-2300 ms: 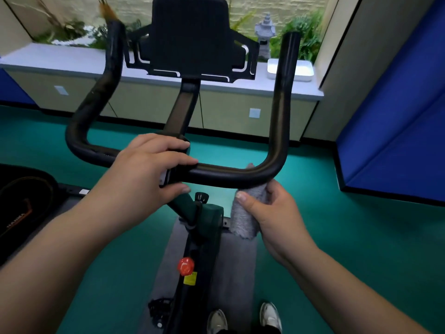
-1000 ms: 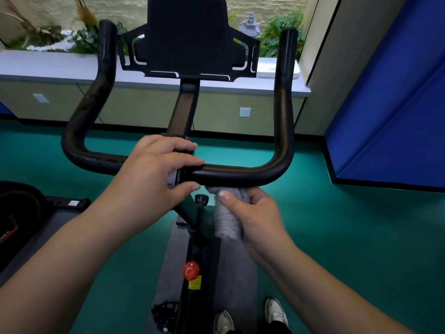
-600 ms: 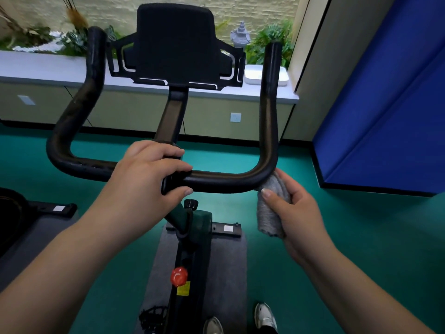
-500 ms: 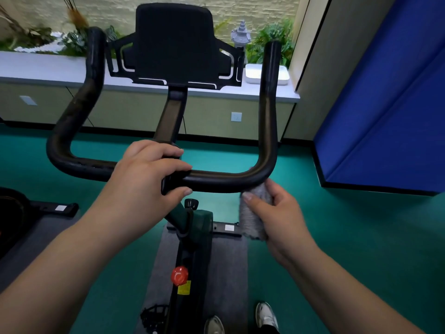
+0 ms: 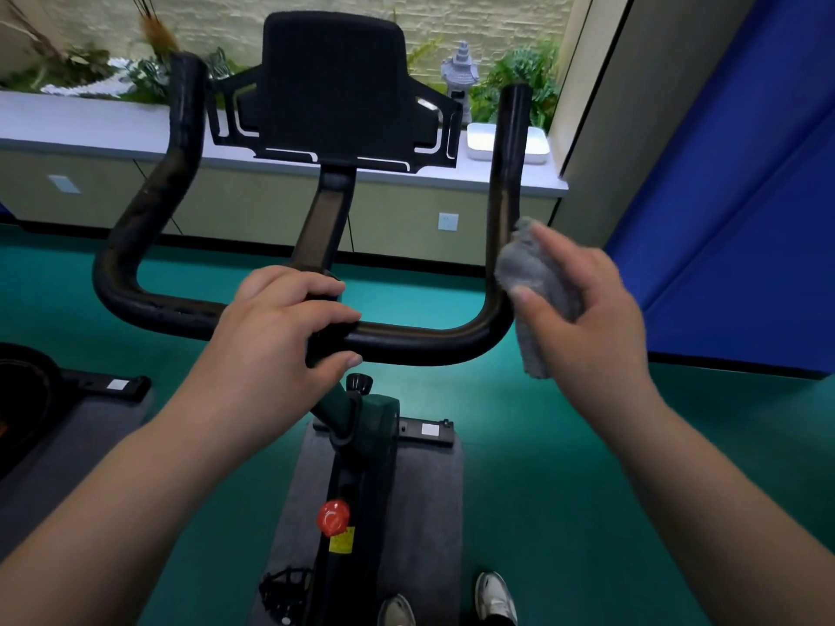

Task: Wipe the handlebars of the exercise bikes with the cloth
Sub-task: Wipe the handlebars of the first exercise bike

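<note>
The black U-shaped handlebar (image 5: 424, 341) of a green exercise bike fills the middle of the view, with a black tablet holder (image 5: 332, 83) above its stem. My left hand (image 5: 280, 336) grips the centre of the crossbar. My right hand (image 5: 583, 318) holds a grey cloth (image 5: 528, 282) bunched against the outer side of the right upright bar (image 5: 506, 183), just above the lower right bend. A tail of the cloth hangs below my fingers.
The bike frame with a red knob (image 5: 333, 516) stands on a grey mat (image 5: 424, 499) over green floor. My shoes (image 5: 494, 598) show at the bottom. Another machine (image 5: 27, 390) sits at the left. A blue wall panel (image 5: 732, 183) is at the right, a white ledge (image 5: 90, 124) behind.
My right hand has carried the cloth from under the lower right bend out and up onto the right upright bar. My left hand has stayed on the crossbar.
</note>
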